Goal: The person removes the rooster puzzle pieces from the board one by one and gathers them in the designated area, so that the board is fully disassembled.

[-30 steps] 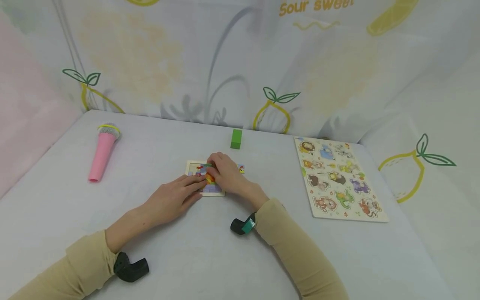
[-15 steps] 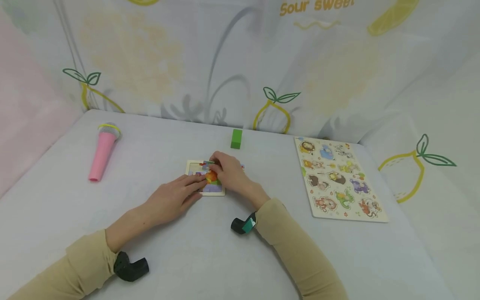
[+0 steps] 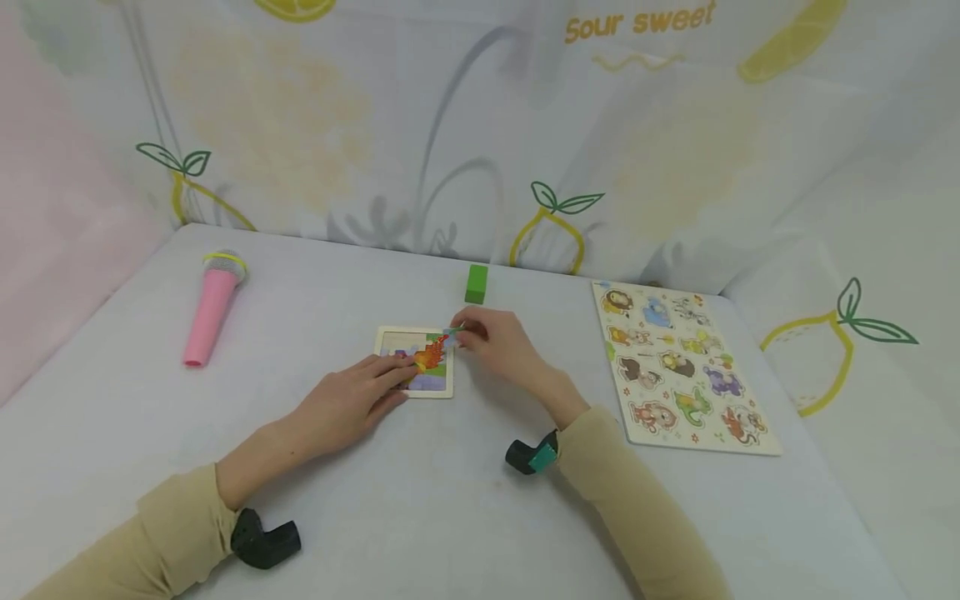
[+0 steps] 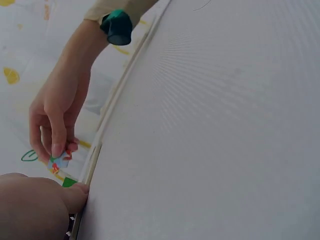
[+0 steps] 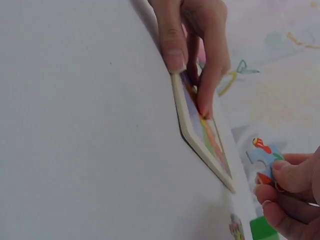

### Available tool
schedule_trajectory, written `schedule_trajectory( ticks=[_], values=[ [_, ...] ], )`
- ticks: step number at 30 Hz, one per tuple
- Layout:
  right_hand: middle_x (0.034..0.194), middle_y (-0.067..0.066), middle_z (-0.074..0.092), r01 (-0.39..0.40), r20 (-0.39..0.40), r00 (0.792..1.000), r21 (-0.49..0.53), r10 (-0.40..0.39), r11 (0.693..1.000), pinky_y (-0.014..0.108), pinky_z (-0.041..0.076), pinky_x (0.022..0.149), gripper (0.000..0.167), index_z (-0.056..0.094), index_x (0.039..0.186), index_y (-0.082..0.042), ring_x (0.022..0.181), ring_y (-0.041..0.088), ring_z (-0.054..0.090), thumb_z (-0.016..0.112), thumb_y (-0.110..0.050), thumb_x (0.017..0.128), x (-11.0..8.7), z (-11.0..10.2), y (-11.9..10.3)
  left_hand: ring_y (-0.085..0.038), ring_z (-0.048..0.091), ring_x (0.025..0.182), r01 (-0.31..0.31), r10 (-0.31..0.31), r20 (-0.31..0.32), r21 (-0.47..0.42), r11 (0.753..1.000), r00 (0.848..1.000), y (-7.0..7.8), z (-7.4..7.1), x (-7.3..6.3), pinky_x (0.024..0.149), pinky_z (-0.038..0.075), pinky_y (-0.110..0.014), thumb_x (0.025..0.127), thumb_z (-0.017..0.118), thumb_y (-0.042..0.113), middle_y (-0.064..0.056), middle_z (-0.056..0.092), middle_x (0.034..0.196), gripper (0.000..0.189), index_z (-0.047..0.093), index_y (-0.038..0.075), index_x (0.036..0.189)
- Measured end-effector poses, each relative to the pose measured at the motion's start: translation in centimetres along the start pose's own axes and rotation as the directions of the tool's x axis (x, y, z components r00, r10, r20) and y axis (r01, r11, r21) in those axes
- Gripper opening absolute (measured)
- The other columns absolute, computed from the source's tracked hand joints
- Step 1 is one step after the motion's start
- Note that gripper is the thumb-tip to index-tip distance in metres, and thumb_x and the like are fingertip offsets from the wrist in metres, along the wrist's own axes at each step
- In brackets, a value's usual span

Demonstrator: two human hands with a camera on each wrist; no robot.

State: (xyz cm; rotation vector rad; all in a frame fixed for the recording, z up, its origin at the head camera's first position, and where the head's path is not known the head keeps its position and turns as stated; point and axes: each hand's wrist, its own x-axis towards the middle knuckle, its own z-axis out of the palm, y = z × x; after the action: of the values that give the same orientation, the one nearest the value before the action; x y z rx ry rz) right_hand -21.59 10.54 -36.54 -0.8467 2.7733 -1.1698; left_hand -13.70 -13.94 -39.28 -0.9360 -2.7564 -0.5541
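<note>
A small jigsaw puzzle in a pale wooden frame [image 3: 430,393] lies mid-table, showing an orange animal on purple and green. My left hand [image 3: 343,406] rests on its left part, fingers on the picture and thumb at the near edge of the frame. In the right wrist view, the far side of the picture recess looks bare. My right hand [image 3: 498,348] pinches a light-blue puzzle piece [image 5: 266,156] with red and green print between thumb and fingers. It holds the piece raised just off the frame's far right corner. Part of the piece is hidden by the fingertips.
A green block [image 3: 476,284] stands behind the right hand. Another small puzzle piece [image 5: 236,227] lies on the table beyond the frame. A pink microphone [image 3: 210,317] is at the left, a large animal puzzle board [image 3: 667,433] at the right. A printed curtain [image 3: 315,125] hangs behind.
My right hand has moved to the right, off the frame, lifting the puzzle piece with it. More of the orange picture shows. The left hand stays on the puzzle; the head view shifted slightly.
</note>
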Motion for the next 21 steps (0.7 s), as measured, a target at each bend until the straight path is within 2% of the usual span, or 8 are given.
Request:
schedule_trajectory(
  ticks=[4,10,14,21],
  values=[
    [0.086,0.007,0.069,-0.039,-0.028,0.999,0.035,0.040,0.999,0.027,0.051,0.069,0.014,0.068,0.109,-0.007,0.076,0.020,0.062,0.064,-0.005,0.097,-1.2,-2.0,1.4,-0.030,0.059,0.125,-0.008,0.008,-0.002,0.004,1.000,1.000,0.0,0.1,0.1,0.087,0.057,-0.049,0.097,0.067,0.021,-0.009,0.063,0.133,0.037,0.065,0.010,0.132],
    [0.094,0.011,0.070,-0.132,-0.043,0.990,0.048,0.134,0.990,0.026,0.052,0.070,0.016,0.069,0.112,-0.005,0.079,0.023,0.067,0.063,-0.003,0.097,-2.2,-4.1,3.9,-0.033,0.059,0.125,-0.021,0.021,0.003,0.011,1.000,1.000,0.0,0.1,-0.1,0.089,0.056,-0.050,0.097,0.067,0.021,-0.009,0.063,0.133,0.037,0.065,0.010,0.133],
    [0.096,0.014,0.071,-0.174,-0.012,0.985,0.023,0.174,0.985,0.027,0.052,0.070,0.017,0.069,0.112,-0.003,0.078,0.022,0.068,0.062,-0.001,0.096,-2.3,-5.2,4.5,-0.031,0.059,0.125,-0.029,0.029,-0.010,0.006,1.000,1.000,0.0,0.2,0.0,0.087,0.057,-0.048,0.097,0.066,0.020,-0.008,0.063,0.132,0.037,0.064,0.010,0.133],
    [0.085,0.011,0.071,-0.206,0.050,0.977,-0.035,0.208,0.978,0.026,0.047,0.066,0.018,0.071,0.110,-0.004,0.072,0.018,0.067,0.062,0.001,0.094,-2.1,-5.6,5.0,-0.031,0.059,0.124,-0.031,0.031,-0.015,0.013,0.999,0.999,0.0,0.2,0.0,0.088,0.056,-0.048,0.097,0.067,0.019,-0.007,0.063,0.131,0.037,0.065,0.011,0.133]
  ],
)
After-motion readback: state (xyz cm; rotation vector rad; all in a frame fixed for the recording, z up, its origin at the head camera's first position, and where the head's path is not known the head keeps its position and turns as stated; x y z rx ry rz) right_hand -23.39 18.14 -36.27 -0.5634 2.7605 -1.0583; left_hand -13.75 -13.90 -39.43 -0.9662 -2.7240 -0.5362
